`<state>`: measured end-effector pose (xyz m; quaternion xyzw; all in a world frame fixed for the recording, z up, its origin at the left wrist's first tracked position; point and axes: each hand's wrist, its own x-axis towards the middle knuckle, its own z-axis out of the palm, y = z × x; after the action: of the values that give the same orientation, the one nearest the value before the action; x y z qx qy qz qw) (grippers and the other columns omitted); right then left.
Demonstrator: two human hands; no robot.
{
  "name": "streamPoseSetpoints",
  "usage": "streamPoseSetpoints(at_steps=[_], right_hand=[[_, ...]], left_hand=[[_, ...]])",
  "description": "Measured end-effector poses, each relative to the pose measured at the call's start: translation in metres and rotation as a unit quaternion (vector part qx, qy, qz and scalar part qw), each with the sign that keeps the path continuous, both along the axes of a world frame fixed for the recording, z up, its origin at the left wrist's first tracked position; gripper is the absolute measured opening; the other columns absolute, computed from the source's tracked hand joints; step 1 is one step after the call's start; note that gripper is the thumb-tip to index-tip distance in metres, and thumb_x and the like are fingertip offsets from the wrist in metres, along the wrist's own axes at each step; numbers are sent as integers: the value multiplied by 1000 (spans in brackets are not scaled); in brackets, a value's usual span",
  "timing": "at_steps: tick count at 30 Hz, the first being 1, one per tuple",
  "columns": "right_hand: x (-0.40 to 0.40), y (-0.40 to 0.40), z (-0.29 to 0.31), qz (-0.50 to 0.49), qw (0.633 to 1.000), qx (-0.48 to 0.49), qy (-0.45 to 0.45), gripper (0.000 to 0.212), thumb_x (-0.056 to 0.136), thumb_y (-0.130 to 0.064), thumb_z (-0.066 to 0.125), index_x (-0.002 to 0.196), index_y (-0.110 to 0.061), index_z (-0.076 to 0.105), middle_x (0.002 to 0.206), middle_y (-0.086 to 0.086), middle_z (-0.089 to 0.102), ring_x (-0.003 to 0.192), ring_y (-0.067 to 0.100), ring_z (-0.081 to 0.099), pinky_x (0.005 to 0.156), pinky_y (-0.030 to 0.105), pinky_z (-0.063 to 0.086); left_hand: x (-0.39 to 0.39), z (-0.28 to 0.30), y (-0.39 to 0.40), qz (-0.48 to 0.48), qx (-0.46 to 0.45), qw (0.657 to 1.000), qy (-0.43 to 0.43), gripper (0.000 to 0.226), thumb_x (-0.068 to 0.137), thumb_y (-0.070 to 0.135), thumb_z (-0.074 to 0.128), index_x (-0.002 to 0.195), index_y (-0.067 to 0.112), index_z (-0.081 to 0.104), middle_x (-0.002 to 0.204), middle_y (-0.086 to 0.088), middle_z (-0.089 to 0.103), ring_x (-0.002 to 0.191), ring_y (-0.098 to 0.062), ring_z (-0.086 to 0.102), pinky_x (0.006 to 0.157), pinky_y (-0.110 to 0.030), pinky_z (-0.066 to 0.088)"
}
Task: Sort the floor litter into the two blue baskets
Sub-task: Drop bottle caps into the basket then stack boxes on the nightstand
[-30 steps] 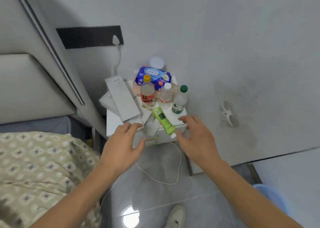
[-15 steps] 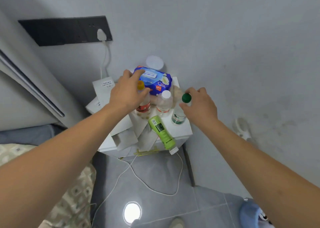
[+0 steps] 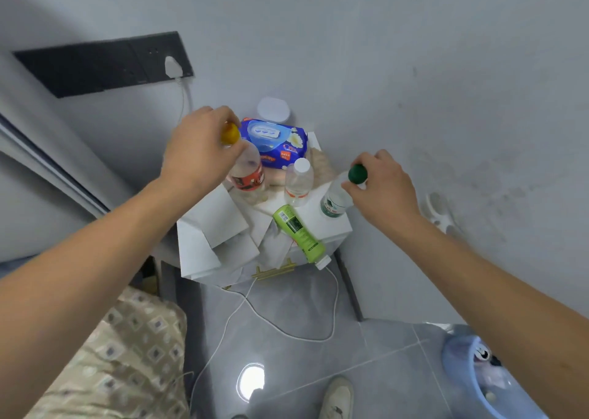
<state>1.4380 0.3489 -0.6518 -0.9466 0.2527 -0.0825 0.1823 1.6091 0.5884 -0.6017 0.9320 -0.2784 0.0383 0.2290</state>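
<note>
My left hand (image 3: 199, 150) grips the neck of a clear bottle with a yellow cap and red label (image 3: 247, 171), lifted and tilted above the white nightstand (image 3: 331, 225). My right hand (image 3: 382, 185) pinches the top of a clear bottle with a green cap and green label (image 3: 334, 200), also tilted. A third small bottle with a white cap (image 3: 299, 181) stands between them. A green tube (image 3: 298, 233) lies at the nightstand's front edge. One blue basket (image 3: 484, 383) shows at the lower right, partly behind my right arm.
A blue wet-wipes pack (image 3: 274, 141) and a round white lid (image 3: 274, 110) sit at the back of the nightstand, white boxes (image 3: 216, 227) on its left. A white cable (image 3: 287, 329) loops over the grey floor. The bed (image 3: 111, 355) lies at lower left, my shoe (image 3: 336, 399) below.
Both hands reached from the nightstand's front to the bottles and took hold of them. The yellow-capped and green-capped bottles now tilt, raised off the top.
</note>
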Motion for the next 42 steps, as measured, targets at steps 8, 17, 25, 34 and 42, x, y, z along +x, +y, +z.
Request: streamPoseSetpoints(at_steps=[8, 17, 25, 34, 42], right_hand=[[-92, 37, 55, -52, 995, 37, -74, 23, 84, -32, 74, 100, -22, 62, 96, -4, 49, 80, 19, 58, 69, 37, 51], [-232, 85, 42, -143, 985, 90, -41, 24, 85, -37, 71, 98, -22, 57, 97, -6, 44, 78, 19, 57, 69, 42, 52], [-400, 62, 15, -258, 963, 73, -10, 27, 87, -37, 74, 105, -21, 61, 101, -5, 51, 81, 17, 55, 65, 34, 49], [-576, -37, -91, -386, 917, 98, 29, 25, 83, -32, 75, 97, -21, 59, 99, -6, 51, 77, 22, 56, 64, 41, 51], [-635, -153, -223, -378, 918, 104, 58, 23, 85, -25, 72, 94, -18, 52, 100, -3, 46, 74, 22, 49, 59, 31, 35]], left_hand=[[-67, 102, 43, -85, -52, 995, -28, 23, 84, 34, 79, 100, 22, 67, 92, -1, 66, 83, -20, 61, 77, -43, 53], [-221, 60, -11, -259, -31, 959, 115, 20, 81, 33, 82, 89, 25, 66, 81, 6, 61, 74, -16, 57, 68, -43, 50], [-375, -4, -101, -400, 19, 901, 166, 19, 80, 35, 79, 88, 29, 63, 81, 11, 53, 69, -8, 56, 62, -32, 47], [-521, -128, -230, -443, 67, 879, 165, 21, 84, 32, 75, 91, 26, 57, 92, 9, 47, 73, -17, 53, 66, -41, 51], [-601, -256, -350, -441, 84, 884, 132, 22, 86, 15, 74, 94, 15, 54, 102, 2, 44, 64, -23, 53, 57, -43, 52]])
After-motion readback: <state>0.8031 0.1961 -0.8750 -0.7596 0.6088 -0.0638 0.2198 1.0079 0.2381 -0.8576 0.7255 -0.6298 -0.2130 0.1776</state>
